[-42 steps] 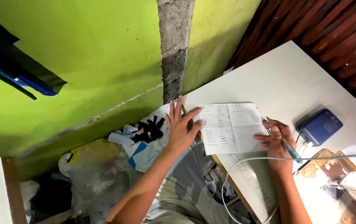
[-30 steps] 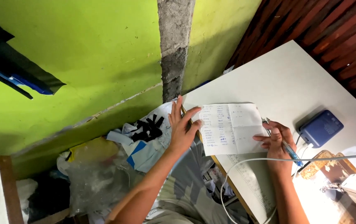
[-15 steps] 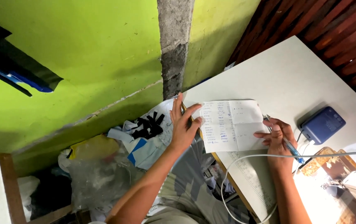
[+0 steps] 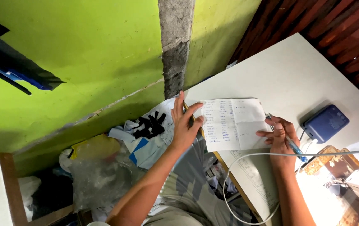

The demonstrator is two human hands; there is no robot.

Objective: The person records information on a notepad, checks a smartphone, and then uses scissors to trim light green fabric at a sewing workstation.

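A creased white sheet of paper [image 4: 233,123] with handwritten lines lies on the white table [image 4: 288,71] near its edge. My left hand [image 4: 184,125] rests flat with fingers spread on the sheet's left edge, holding it down. My right hand [image 4: 280,138] sits at the sheet's right edge and grips a blue pen [image 4: 290,144], its tip pointing away from the paper toward the lower right.
A blue box-shaped device [image 4: 325,122] with a white cable [image 4: 246,167] lies right of my hand. A sewing machine part [image 4: 355,180] shows at the lower right. Plastic bags and cloth scraps [image 4: 104,163] pile below the green wall [image 4: 83,54].
Both hands and the paper stay where they were; only the view has shifted slightly.
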